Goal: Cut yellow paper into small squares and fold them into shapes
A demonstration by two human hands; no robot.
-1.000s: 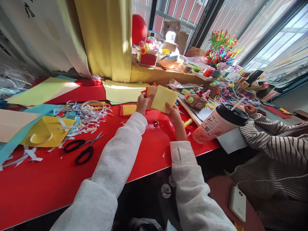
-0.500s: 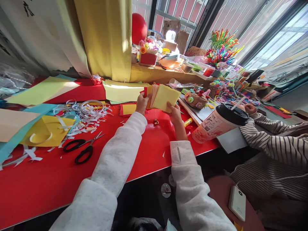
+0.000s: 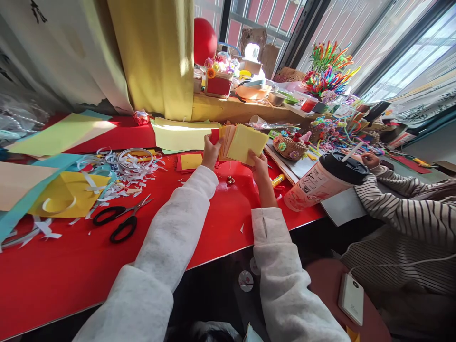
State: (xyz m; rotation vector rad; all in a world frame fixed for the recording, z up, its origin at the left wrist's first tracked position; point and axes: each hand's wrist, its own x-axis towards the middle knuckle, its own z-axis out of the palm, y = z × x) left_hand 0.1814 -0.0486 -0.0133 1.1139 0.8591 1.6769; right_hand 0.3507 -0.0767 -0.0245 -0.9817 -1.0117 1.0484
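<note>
Both my hands hold a small folded paper booklet [image 3: 246,144] up above the red table, its pale yellow face toward me and its peach pages fanned out to the left. My left hand [image 3: 211,151] is closed on the red left edge. At the lower right corner, my right hand [image 3: 259,165] pinches the yellow side between thumb and fingers. Below the booklet a small gold bell-like piece [image 3: 230,180] lies on the table. Red and yellow paper squares [image 3: 191,161] rest just left of my left hand.
Black-handled scissors [image 3: 123,217] lie open at left, near white paper scraps [image 3: 137,175] and coloured sheets [image 3: 67,190]. A large drink cup [image 3: 313,185] stands right, by a woven basket [image 3: 290,146] and a glue stick [image 3: 278,180]. A co-worker's striped sleeve [image 3: 402,209] is at far right.
The booklet is spread slightly wider, with more of its peach pages showing between my hands. Otherwise my hands stay almost in place.
</note>
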